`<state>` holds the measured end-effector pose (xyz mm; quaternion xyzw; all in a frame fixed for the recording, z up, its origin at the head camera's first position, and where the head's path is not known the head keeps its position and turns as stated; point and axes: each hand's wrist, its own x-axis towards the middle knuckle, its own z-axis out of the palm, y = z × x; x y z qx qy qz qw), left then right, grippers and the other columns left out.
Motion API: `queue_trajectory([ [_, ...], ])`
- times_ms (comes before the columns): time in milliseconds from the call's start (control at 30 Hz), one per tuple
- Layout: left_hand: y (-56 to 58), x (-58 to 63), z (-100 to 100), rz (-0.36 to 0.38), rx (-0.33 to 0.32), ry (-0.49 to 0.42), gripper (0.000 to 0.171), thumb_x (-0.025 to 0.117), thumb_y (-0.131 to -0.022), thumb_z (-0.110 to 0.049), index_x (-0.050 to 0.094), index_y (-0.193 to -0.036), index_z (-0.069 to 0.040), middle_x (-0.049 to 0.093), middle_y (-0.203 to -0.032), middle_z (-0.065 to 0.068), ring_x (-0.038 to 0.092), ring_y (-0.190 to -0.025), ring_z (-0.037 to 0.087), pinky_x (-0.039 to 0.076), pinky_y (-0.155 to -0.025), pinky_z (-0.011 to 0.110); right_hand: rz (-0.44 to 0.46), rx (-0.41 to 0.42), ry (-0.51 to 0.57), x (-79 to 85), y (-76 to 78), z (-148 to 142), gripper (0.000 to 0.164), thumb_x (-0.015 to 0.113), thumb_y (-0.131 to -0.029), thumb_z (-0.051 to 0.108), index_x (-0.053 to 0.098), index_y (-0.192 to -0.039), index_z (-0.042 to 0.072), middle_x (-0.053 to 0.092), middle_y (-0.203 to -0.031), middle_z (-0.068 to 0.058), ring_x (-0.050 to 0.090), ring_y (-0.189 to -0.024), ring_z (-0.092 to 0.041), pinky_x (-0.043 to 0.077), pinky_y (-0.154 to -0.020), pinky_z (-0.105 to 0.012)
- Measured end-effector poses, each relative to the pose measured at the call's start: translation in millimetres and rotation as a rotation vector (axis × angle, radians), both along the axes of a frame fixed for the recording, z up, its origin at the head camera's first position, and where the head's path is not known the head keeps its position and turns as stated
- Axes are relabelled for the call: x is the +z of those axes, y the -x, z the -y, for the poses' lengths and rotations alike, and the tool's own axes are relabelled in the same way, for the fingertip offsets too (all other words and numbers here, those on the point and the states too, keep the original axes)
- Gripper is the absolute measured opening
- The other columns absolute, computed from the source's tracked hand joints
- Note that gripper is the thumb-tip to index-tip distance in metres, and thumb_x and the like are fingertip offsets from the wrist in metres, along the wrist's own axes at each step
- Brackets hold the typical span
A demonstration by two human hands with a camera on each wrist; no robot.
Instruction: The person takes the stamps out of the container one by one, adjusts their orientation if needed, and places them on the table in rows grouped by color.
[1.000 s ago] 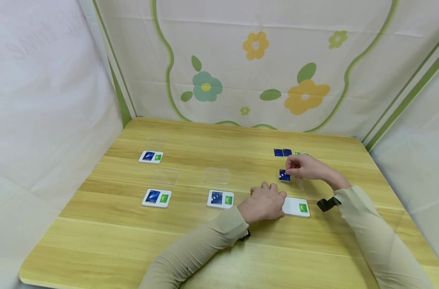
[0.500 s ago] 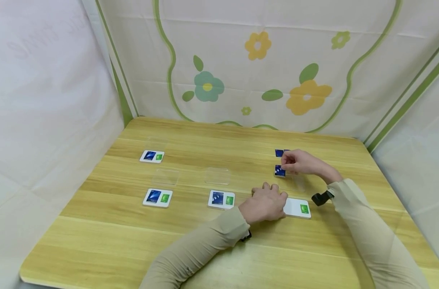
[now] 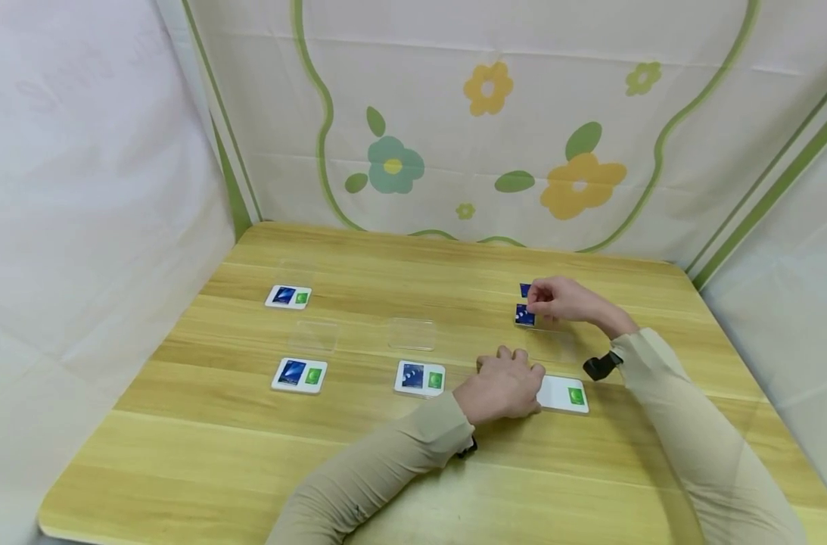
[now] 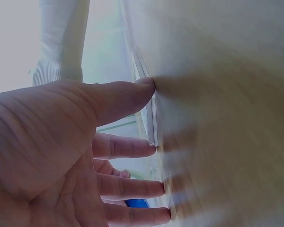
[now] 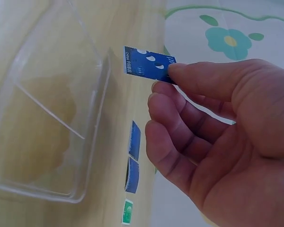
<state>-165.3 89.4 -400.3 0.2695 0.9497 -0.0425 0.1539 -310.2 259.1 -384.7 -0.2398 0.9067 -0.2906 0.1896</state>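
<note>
My right hand (image 5: 222, 125) pinches the blue stamp (image 5: 146, 65) above the table (image 3: 216, 469), best held lightly by its edge, while my left hand (image 3: 505, 384), fingers straight, touches the white case (image 3: 553, 393).

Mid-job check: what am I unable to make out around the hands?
Head view: left end of the rightmost white card, hidden by the left hand.
Head view: right edge of the far blue stamp, hidden by the right hand.
Right wrist view: one end of the held stamp, covered by that hand.
Left wrist view: what the blue patch is, blurred behind the fingers.
</note>
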Motion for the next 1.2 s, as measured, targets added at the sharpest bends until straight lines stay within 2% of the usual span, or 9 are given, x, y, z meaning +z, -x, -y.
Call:
queue_trajectory([
  [267,0.1,0.3,-1,0.002,0.010,-0.003,0.051,0.056,-0.091,-0.060,0.051,-0.135,-0.035,0.049,-0.135,-0.001,0.049,-0.118,0.025,0.052,-0.089,0.051,-0.019,-0.023,0.007,4.9,12.9,4,0.013,0.063,-0.096,0.018,0.059,-0.095,0.006,0.063,-0.088,-0.021,0.062,-0.073,-0.034,0.055,-0.065,-0.042],
  [633,-1.0,-0.1,-1,-0.013,0.007,0.008,0.051,0.056,-0.091,-0.061,0.051,-0.134,-0.035,0.050,-0.133,-0.001,0.050,-0.116,0.025,0.052,-0.087,0.050,-0.022,-0.033,-0.008,-1.1,25.0,11,0.010,0.061,-0.096,0.015,0.059,-0.095,0.005,0.062,-0.084,-0.014,0.060,-0.068,-0.028,0.053,-0.062,-0.041],
  [800,-2.1,-0.1,-2,-0.014,0.002,0.008,0.050,0.056,-0.091,-0.061,0.051,-0.133,-0.035,0.050,-0.133,-0.001,0.050,-0.115,0.025,0.053,-0.085,0.050,-0.041,-0.045,0.001,-4.8,29.6,11,0.011,0.062,-0.096,0.015,0.059,-0.095,0.004,0.062,-0.085,-0.017,0.059,-0.067,-0.029,0.052,-0.059,-0.037],
  [1000,-2.0,0.3,-3,-0.013,0.000,0.007,0.049,0.055,-0.091,-0.060,0.051,-0.134,-0.036,0.049,-0.135,-0.001,0.050,-0.115,0.025,0.053,-0.085,0.051,-0.065,-0.091,0.002,-8.5,34.3,10,0.011,0.060,-0.097,0.015,0.059,-0.097,0.003,0.064,-0.088,-0.018,0.061,-0.070,-0.033,0.053,-0.061,-0.039],
  [1200,1.9,0.6,-1,-0.007,0.007,0.006,0.051,0.056,-0.091,-0.060,0.050,-0.135,-0.035,0.047,-0.138,-0.001,0.049,-0.120,0.025,0.052,-0.088,0.053,-0.109,-0.123,-0.020,-9.9,45.4,13,0.013,0.061,-0.097,0.018,0.060,-0.097,0.005,0.065,-0.091,-0.017,0.059,-0.067,-0.025,0.048,-0.055,-0.031],
])
